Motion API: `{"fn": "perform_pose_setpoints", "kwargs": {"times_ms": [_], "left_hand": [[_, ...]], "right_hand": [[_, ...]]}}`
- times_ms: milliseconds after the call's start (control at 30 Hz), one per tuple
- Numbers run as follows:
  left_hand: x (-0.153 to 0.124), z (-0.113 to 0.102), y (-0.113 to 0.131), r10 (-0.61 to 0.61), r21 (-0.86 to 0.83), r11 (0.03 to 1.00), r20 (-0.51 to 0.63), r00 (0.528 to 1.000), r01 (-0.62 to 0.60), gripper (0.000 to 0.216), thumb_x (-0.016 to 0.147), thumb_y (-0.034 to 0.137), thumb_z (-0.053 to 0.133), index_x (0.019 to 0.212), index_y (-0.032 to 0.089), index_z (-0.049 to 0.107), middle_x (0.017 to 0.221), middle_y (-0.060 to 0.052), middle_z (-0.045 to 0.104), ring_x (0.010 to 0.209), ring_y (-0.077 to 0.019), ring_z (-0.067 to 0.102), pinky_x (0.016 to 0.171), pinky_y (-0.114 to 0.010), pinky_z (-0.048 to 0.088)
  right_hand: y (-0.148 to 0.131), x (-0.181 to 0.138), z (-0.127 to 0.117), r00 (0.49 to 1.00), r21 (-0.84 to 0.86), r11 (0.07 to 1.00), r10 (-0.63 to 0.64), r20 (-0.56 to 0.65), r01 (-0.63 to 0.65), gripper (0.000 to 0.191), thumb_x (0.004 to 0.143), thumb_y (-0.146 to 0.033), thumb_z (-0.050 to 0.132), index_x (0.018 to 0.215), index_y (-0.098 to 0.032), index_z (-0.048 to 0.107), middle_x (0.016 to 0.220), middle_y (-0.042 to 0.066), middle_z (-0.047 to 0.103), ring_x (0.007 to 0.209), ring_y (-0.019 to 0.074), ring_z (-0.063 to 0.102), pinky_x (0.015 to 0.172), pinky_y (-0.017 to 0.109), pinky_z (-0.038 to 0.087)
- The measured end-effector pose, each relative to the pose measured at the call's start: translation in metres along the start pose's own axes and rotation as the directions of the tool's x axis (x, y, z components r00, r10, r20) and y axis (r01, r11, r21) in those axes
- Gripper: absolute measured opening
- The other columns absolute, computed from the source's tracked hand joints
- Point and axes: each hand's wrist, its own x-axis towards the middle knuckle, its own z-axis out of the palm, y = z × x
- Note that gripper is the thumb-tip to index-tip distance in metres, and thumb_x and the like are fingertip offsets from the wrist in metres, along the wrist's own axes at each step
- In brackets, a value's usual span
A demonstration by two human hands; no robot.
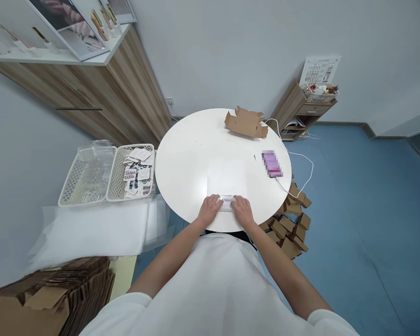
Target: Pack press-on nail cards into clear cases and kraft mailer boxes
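Note:
At the near edge of the round white table [196,158], my left hand [210,210] and my right hand [242,211] press on the two ends of a small clear plastic case [227,201]. Both hands have their fingers curled over the case, and only its middle shows between them. What is inside the case is too small to make out.
A half-folded cardboard box [247,122] lies at the table's far side and a phone [272,163] on a white cable at its right. Two white baskets [108,175] with clear cases and printed cards stand to the left. Small cardboard boxes [290,228] are piled on the blue floor, flat cardboard [56,289] at lower left.

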Motion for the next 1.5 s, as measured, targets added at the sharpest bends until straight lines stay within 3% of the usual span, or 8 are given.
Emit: {"fn": "perform_pose_setpoints", "kwargs": {"times_ms": [200, 400, 700, 900, 1000, 1233, 1400, 1500], "left_hand": [[-0.003, -0.007, -0.002, 0.186, -0.027, 0.983, 0.084, 0.979, -0.184, 0.027, 0.072, 0.017, 0.05, 0.099, 0.02, 0.05, 0.135, -0.008, 0.033, 0.129, -0.0252, 0.019, 0.102, -0.043, 0.019], [0.005, -0.01, 0.001, 0.091, -0.093, 0.993, 0.161, 0.983, -0.076, 0.025, 0.072, 0.023, 0.053, 0.096, 0.018, 0.048, 0.131, -0.012, 0.038, 0.109, -0.0238, 0.047, 0.088, -0.038, 0.038], [-0.025, -0.029, 0.005, 0.229, -0.23, 0.956, 0.208, 0.951, -0.18, 0.03, 0.082, 0.037, 0.039, 0.106, 0.02, 0.048, 0.1, -0.006, 0.057, 0.089, -0.0188, 0.055, 0.078, -0.031, 0.04], [-0.007, -0.032, 0.002, 0.068, -0.391, 0.919, 0.296, 0.953, 0.056, 0.04, 0.085, 0.045, 0.026, 0.097, 0.02, 0.055, 0.094, -0.004, 0.06, 0.086, -0.0176, 0.054, 0.075, -0.028, 0.04], [0.01, -0.034, -0.008, -0.028, -0.404, 0.895, 0.376, 0.926, 0.191, 0.038, 0.079, 0.048, 0.037, 0.091, 0.019, 0.06, 0.096, -0.005, 0.06, 0.091, -0.0189, 0.054, 0.079, -0.028, 0.04], [0.027, -0.03, -0.028, -0.195, -0.321, 0.873, 0.463, 0.865, 0.368, 0.022, 0.072, 0.027, 0.047, 0.088, 0.018, 0.06, 0.09, -0.002, 0.064, 0.082, -0.0169, 0.058, 0.067, -0.024, 0.044], [0.023, -0.025, -0.034, -0.36, -0.205, 0.861, 0.401, 0.842, 0.466, 0.025, 0.071, 0.025, 0.046, 0.093, 0.016, 0.056, 0.096, -0.009, 0.062, 0.087, -0.0204, 0.058, 0.067, -0.027, 0.043], [0.014, -0.028, -0.03, -0.422, -0.136, 0.86, 0.35, 0.836, 0.491, 0.033, 0.07, 0.021, 0.045, 0.101, 0.014, 0.052, 0.099, -0.013, 0.06, 0.091, -0.0249, 0.056, 0.07, -0.033, 0.042]], "right_hand": [[0.001, -0.002, -0.007, 0.982, 0.076, 0.983, -0.172, 0.084, 0.166, 0.024, 0.076, -0.022, 0.048, 0.099, -0.017, 0.051, 0.135, 0.012, 0.034, 0.127, 0.0267, 0.024, 0.098, 0.045, 0.021], [-0.007, 0.009, -0.01, 0.986, 0.109, 0.992, -0.076, 0.147, 0.06, 0.026, 0.072, -0.024, 0.054, 0.096, -0.015, 0.048, 0.129, 0.017, 0.037, 0.111, 0.0263, 0.042, 0.088, 0.039, 0.035], [-0.02, -0.028, -0.028, 0.968, 0.287, 0.958, -0.067, 0.24, -0.005, 0.023, 0.08, -0.034, 0.039, 0.095, -0.018, 0.045, 0.08, 0.004, 0.056, 0.07, 0.0173, 0.05, 0.064, 0.029, 0.037], [-0.015, -0.011, -0.037, 0.955, 0.446, 0.868, 0.095, 0.282, -0.218, 0.031, 0.086, -0.041, 0.03, 0.096, -0.02, 0.05, 0.088, 0.005, 0.058, 0.078, 0.0161, 0.052, 0.067, 0.026, 0.037], [-0.01, 0.012, -0.037, 0.941, 0.423, 0.861, 0.161, 0.297, -0.281, 0.034, 0.084, -0.043, 0.034, 0.093, -0.019, 0.056, 0.096, 0.008, 0.057, 0.087, 0.0177, 0.052, 0.072, 0.027, 0.037], [0.009, 0.039, -0.025, 0.909, 0.449, 0.824, 0.174, 0.378, -0.345, 0.029, 0.081, -0.041, 0.04, 0.092, -0.021, 0.058, 0.096, 0.005, 0.062, 0.085, 0.0177, 0.057, 0.068, 0.026, 0.041], [0.026, 0.032, -0.016, 0.914, 0.341, 0.856, 0.313, 0.258, -0.389, 0.025, 0.081, -0.03, 0.042, 0.1, -0.02, 0.053, 0.098, 0.007, 0.06, 0.089, 0.0195, 0.056, 0.069, 0.029, 0.042], [0.025, 0.023, -0.015, 0.927, 0.215, 0.903, 0.374, 0.036, -0.373, 0.031, 0.081, -0.024, 0.042, 0.11, -0.017, 0.048, 0.108, 0.013, 0.054, 0.099, 0.0251, 0.05, 0.076, 0.036, 0.041]]}}
